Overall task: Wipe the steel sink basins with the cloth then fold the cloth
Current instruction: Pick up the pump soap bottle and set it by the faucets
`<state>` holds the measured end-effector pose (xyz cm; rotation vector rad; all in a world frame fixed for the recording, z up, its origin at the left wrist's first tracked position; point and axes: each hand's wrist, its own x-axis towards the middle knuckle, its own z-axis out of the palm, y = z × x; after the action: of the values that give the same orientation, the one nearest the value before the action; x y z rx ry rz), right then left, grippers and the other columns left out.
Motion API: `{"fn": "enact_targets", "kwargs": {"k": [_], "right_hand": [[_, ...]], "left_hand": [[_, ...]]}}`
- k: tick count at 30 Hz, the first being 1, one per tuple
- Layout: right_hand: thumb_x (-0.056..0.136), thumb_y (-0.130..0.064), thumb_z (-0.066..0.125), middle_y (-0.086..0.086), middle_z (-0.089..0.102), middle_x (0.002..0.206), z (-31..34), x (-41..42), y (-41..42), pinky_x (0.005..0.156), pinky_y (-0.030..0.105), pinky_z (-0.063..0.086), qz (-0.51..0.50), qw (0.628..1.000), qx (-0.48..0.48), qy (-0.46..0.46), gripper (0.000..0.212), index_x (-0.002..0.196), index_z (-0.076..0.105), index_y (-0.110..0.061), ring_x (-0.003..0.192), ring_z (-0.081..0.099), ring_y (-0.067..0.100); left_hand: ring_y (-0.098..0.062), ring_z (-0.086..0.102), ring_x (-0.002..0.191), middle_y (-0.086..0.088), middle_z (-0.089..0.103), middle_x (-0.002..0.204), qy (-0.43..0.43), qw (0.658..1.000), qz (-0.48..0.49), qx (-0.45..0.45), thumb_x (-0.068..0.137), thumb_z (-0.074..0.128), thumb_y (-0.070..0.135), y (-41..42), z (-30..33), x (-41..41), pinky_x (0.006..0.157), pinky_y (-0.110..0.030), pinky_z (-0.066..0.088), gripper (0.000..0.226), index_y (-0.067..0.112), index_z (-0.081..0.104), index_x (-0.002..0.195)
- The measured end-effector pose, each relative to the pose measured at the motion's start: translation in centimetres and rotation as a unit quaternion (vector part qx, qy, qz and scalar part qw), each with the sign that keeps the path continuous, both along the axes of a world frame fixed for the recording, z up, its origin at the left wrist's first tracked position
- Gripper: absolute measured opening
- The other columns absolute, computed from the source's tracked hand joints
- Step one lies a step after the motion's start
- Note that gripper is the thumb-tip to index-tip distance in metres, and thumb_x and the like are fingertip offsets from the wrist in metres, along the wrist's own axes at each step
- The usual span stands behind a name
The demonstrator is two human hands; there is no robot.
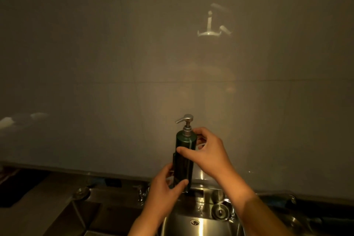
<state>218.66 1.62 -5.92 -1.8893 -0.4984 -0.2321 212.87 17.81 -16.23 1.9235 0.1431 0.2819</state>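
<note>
Dim kitchen wall in warm light

A plain grey wall (115, 44) fills the view, bearing a faint horizontal seam and pale light reflections (210, 25).

A dark green pump bottle (184, 156) (silver pump) before a tiled wall (115, 53).
</note>
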Motion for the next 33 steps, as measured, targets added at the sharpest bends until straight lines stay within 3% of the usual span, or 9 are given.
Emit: {"fn": "enact_targets", "kwargs": {"k": [4,10,15,18,21,23,26,29,33], "right_hand": [[0.070,-0.050,0.088,-0.023,0.065,0.107,-0.1,-1.2,2.0,0.084,0.020,0.050,0.064,0.998,0.002,0.001,0.054,0.116,0.061,-0.040,0.099,0.057,-0.012],[0.074,-0.049,0.084,-0.023,0.063,0.121,0.5,-4.3,8.4,0.093,0.026,0.051,0.161,0.987,-0.024,-0.008,0.063,0.130,0.056,-0.043,0.112,0.057,-0.003],[0.080,-0.037,0.083,-0.020,0.063,0.121,1.5,-9.0,16.7,0.092,0.025,0.049,0.236,0.972,-0.012,0.002,0.057,0.131,0.056,-0.039,0.111,0.058,-0.003],[0.083,-0.034,0.082,-0.018,0.063,0.122,2.1,-13.3,22.3,0.089,0.021,0.048,0.289,0.957,-0.010,0.007,0.056,0.131,0.054,-0.039,0.112,0.058,0.000],[0.083,-0.035,0.082,-0.018,0.063,0.122,2.2,-18.5,28.2,0.092,0.023,0.050,0.339,0.941,-0.009,0.015,0.052,0.125,0.054,-0.045,0.112,0.059,0.000],[0.083,-0.036,0.082,-0.020,0.063,0.121,2.3,-22.4,32.2,0.090,0.021,0.049,0.372,0.928,-0.009,0.016,0.047,0.116,0.053,-0.052,0.111,0.060,-0.001],[0.082,-0.036,0.083,-0.019,0.066,0.120,2.4,-28.4,37.9,0.089,0.021,0.051,0.419,0.908,-0.005,0.014,0.048,0.122,0.057,-0.047,0.111,0.062,0.000],[0.080,-0.042,0.083,-0.018,0.066,0.124,2.2,-34.5,43.1,0.095,0.030,0.054,0.457,0.890,0.001,0.007,0.057,0.131,0.058,-0.041,0.113,0.063,0.002],[0.082,-0.040,0.082,-0.019,0.063,0.128,2.1,-42.7,48.6,0.097,0.029,0.052,0.504,0.864,0.007,-0.002,0.056,0.132,0.057,-0.042,0.117,0.059,0.001]], "left_hand": [[0.001,0.061,0.117,0.022,0.065,0.125,0.012,0.999,0.042,-0.004,0.083,0.084,0.043,1.9,-0.1,-2.5,0.096,-0.021,0.050,0.057,0.050,0.056,0.132],[0.013,0.063,0.106,0.018,0.069,0.119,-0.004,0.994,0.110,-0.016,0.088,0.081,0.030,6.8,1.0,-8.4,0.078,-0.009,0.052,0.050,0.042,0.058,0.131],[0.009,0.067,0.100,0.016,0.069,0.119,-0.018,0.982,0.185,-0.031,0.088,0.081,0.030,13.3,2.4,-15.3,0.076,-0.013,0.056,0.051,0.041,0.057,0.131],[0.003,0.071,0.098,0.015,0.071,0.114,-0.028,0.972,0.230,-0.038,0.088,0.082,0.029,17.7,2.8,-20.5,0.081,-0.023,0.061,0.050,0.041,0.058,0.130],[0.017,0.064,0.096,0.024,0.067,0.111,-0.042,0.957,0.283,-0.036,0.088,0.082,0.022,22.5,2.6,-26.4,0.075,-0.009,0.054,0.047,0.046,0.056,0.119],[0.010,0.065,0.106,0.028,0.066,0.112,-0.048,0.945,0.323,-0.026,0.085,0.085,0.029,26.0,2.3,-30.6,0.083,-0.014,0.055,0.045,0.050,0.057,0.114],[-0.007,0.059,0.122,0.025,0.058,0.120,-0.035,0.931,0.363,-0.017,0.086,0.082,0.038,30.3,2.4,-37.6,0.104,-0.036,0.053,0.057,0.050,0.049,0.131],[-0.007,0.056,0.123,0.016,0.058,0.129,-0.048,0.916,0.398,-0.001,0.089,0.080,0.035,34.0,2.6,-44.6,0.102,-0.033,0.051,0.064,0.040,0.046,0.144],[-0.004,0.059,0.121,0.020,0.061,0.126,-0.052,0.887,0.457,0.026,0.087,0.082,0.034,38.1,2.2,-53.4,0.097,-0.028,0.056,0.064,0.047,0.046,0.139]]}}
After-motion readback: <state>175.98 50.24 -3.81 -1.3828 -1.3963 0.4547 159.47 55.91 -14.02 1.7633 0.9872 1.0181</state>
